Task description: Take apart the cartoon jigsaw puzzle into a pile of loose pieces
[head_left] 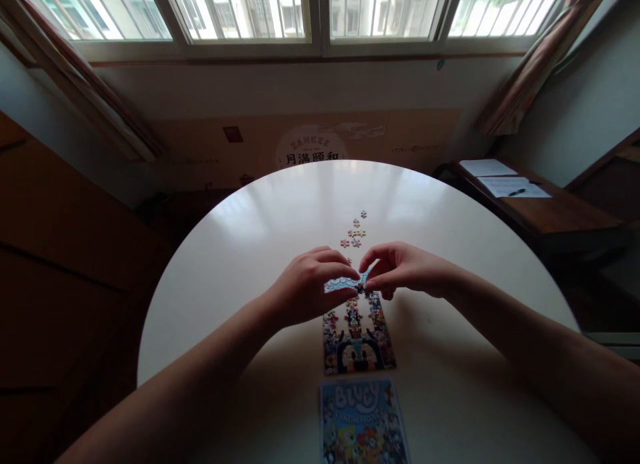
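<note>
A partly assembled jigsaw puzzle [360, 357] lies on the table in front of me, with gaps in its middle and a blue cartoon dog's face at its near end. My left hand [317, 281] curves over the puzzle's far blue part, its fingers and thumb gripping there from the left. From the right, my right hand [400, 271] pinches a small dark puzzle piece [361, 288] at the same spot. The fingertips of both hands nearly meet and partly hide the piece. Beyond them several loose puzzle pieces [356, 243] are scattered in a line.
A picture sheet [365, 421] lettered "BLUEY" lies nearest me on the round white table [225, 251]. Papers [515, 187] and a pen [517, 192] rest on a brown side table [575, 214] at the right. Barred windows and a printed cardboard panel [190, 141] stand behind.
</note>
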Demonstrator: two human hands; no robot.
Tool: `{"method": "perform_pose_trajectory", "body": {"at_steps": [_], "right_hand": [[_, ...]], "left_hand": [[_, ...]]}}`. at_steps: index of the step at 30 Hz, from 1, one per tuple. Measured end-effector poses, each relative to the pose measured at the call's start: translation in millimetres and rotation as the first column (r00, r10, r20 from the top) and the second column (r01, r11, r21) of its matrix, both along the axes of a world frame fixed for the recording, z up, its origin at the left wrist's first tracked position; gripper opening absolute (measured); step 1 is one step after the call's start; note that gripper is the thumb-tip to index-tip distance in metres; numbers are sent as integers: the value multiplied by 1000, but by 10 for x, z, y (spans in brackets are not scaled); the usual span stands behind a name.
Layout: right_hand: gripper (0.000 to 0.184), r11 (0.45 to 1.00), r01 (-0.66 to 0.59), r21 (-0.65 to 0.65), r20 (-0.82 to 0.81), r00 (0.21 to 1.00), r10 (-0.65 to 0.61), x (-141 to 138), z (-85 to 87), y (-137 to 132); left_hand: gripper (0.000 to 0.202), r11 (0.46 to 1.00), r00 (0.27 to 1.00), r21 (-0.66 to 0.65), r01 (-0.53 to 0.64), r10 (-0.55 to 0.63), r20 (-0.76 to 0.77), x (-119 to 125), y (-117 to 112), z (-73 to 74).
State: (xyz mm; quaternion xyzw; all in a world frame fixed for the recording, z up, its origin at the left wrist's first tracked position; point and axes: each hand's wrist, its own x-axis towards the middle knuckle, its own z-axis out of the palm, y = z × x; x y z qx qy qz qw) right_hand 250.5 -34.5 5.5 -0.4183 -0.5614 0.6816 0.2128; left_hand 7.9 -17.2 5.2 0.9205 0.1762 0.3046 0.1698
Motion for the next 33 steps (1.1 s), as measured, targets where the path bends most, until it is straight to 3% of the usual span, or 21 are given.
{"method": "perform_pose_trajectory", "body": {"at_steps": [14,23,28,33], "right_hand": [[36,1000,9,26,-25,1000,-8,2,-65,13],[41,999,8,33,-113,994,-5,-66,-99,-18],[46,982,100,160,-100,991,-84,-102,-110,-58],[34,939,203,276,-108,978,-180,-123,-113,-116]], "left_hand": [[12,997,996,66,27,-21,-88,-7,4,-18],[11,994,996,63,-91,90,13,-7,8,-16],[13,986,989,-86,-142,145,39,-12,8,20],[13,935,989,-332,-124,143,32,4,14,43]]}}
